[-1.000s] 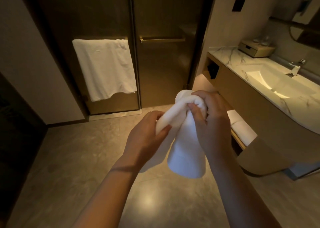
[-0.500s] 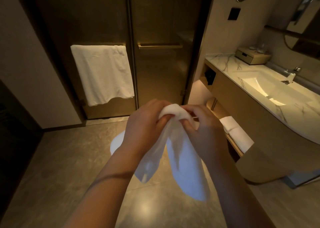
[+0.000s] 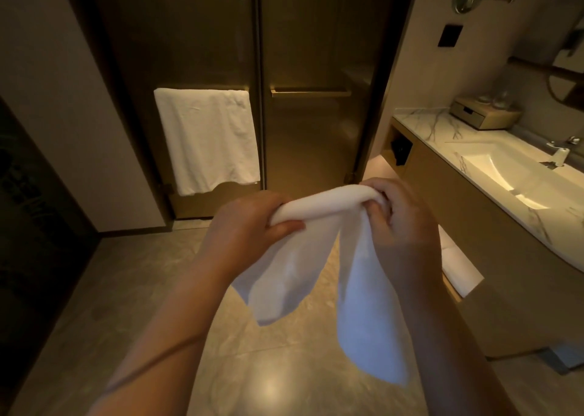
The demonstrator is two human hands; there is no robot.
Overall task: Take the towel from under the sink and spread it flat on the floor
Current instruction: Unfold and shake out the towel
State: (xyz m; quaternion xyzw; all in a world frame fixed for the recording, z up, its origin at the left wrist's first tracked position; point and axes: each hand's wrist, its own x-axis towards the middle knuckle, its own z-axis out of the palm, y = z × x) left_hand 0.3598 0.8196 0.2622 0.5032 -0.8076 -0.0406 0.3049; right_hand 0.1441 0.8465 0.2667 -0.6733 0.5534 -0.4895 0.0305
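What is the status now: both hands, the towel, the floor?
Left hand, right hand: grip shut on towel. Towel bunched, hanging, not spread. Floor below clear.

hands [image 3: 249, 223] drawn apart, towel [image 3: 319, 207] bunch unrolled, hanging longer

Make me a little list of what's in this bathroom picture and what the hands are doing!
held towel: white, bunched, hanging off the floor
left hand: gripping one end
right hand: gripping the other end
floor: shiny tile, no towel on it
hanging towel: on door bar
sink: at right
shelf towels: folded under the sink
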